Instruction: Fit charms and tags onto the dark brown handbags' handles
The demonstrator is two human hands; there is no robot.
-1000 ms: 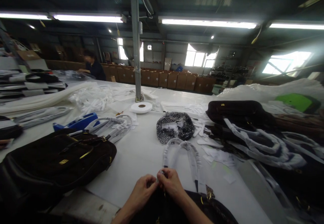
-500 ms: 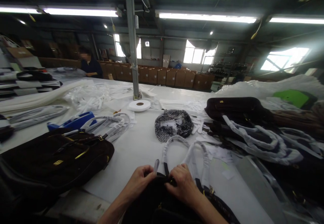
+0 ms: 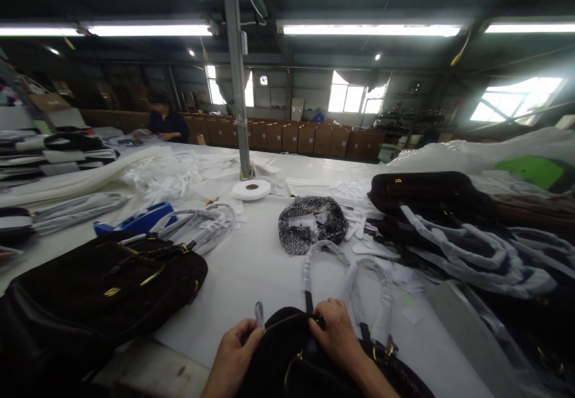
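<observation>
Far left: One layered stack of black and white pieces (image 3: pixel 54 157) lies on the white worktable (image 3: pixel 224 278).
Co-worker: One person in a dark top (image 3: pixel 169 123) works beyond the piles, before a row of brown cartons (image 3: pixel 287 138).
Left foreground: One dark brown bag (image 3: pixel 90 293) with gold-colored hardware lies near one blue holder (image 3: pixel 139 218).
Center back: One white tape roll (image 3: pixel 251 190) lies flat by the foot of one metal post (image 3: pixel 237 74).
Left hand: One bare left hand (image 3: pixel 236 350) pinches the top edge of the black bag, thumb and forefinger together, as one small translucent strip (image 3: pixel 259 314) rises at the fingertips.
Black bag: One black bag (image 3: pixel 274 356) sits at the table's near edge, between and beneath the two hands.
Right hand: One bare right hand (image 3: pixel 338 333) grips the bag's top edge, fingers curled, beside a handle base.
Handles: Two white-wrapped handles (image 3: pixel 385 293) arch from the black bag.
Beyond them: One speckled black-and-white bundle (image 3: pixel 294 243) holds white scraps.
Right: Dark bags (image 3: pixel 422 189) pile up with wrapped handles; their number cannot be told.
Overhead: Four lit tubes (image 3: pixel 368 29) shine above three bright windows (image 3: pixel 353 98).
</observation>
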